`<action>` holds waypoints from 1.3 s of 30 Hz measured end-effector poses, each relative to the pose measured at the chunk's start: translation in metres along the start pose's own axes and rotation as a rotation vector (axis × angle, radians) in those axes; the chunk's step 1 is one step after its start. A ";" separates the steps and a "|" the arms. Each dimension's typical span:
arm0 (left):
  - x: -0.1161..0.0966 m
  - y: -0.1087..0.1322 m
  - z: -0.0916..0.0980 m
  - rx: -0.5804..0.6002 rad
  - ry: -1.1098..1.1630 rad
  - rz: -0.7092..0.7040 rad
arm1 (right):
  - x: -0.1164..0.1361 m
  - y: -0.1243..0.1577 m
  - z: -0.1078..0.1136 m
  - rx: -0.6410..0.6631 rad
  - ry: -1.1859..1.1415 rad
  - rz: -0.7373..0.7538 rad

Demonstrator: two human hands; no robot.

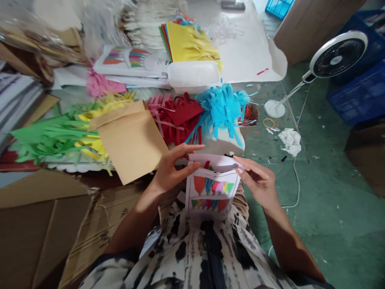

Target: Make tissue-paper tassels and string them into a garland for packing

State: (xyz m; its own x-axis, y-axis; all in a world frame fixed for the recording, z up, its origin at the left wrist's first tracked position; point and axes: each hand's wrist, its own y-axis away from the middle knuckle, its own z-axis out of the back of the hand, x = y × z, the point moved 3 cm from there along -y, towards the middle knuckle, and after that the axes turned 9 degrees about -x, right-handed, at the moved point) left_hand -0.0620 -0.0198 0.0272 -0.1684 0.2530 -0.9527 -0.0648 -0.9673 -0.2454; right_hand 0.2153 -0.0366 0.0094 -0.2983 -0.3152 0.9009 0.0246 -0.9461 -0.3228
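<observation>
In front of my body is a white printed paper packet (212, 188) with pictures of colourful tassel garlands. Its top gapes, and bits of red and green show inside. My right hand (258, 178) pinches the packet's upper right corner between thumb and fingers. At the upper left corner, my left hand (176, 166) has its thumb and index finger stretched out and apart, close against the paper. A tan envelope (132, 140) lies on the table just left of that hand. Behind the packet are red tissue tassels (183, 114) and blue tissue tassels (224, 106).
Green tassels (48, 132) and yellow tissue sheets (192, 40) lie on the table. A clear plastic tub (194, 76) stands by stacked printed packets (132, 64). At right are a white fan (338, 54) and a blue crate (357, 92). Cardboard (102, 224) is at lower left.
</observation>
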 end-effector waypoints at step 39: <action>-0.017 -0.049 -0.031 0.377 -0.150 0.118 | -0.008 -0.005 0.007 0.085 -0.025 -0.084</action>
State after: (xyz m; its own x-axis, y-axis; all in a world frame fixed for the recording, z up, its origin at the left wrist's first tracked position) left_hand -0.0252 0.0222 0.0493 -0.3356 0.1683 -0.9268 -0.3869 -0.9217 -0.0273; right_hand 0.2247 -0.0300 0.0059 -0.2791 -0.2356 0.9309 0.0819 -0.9717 -0.2214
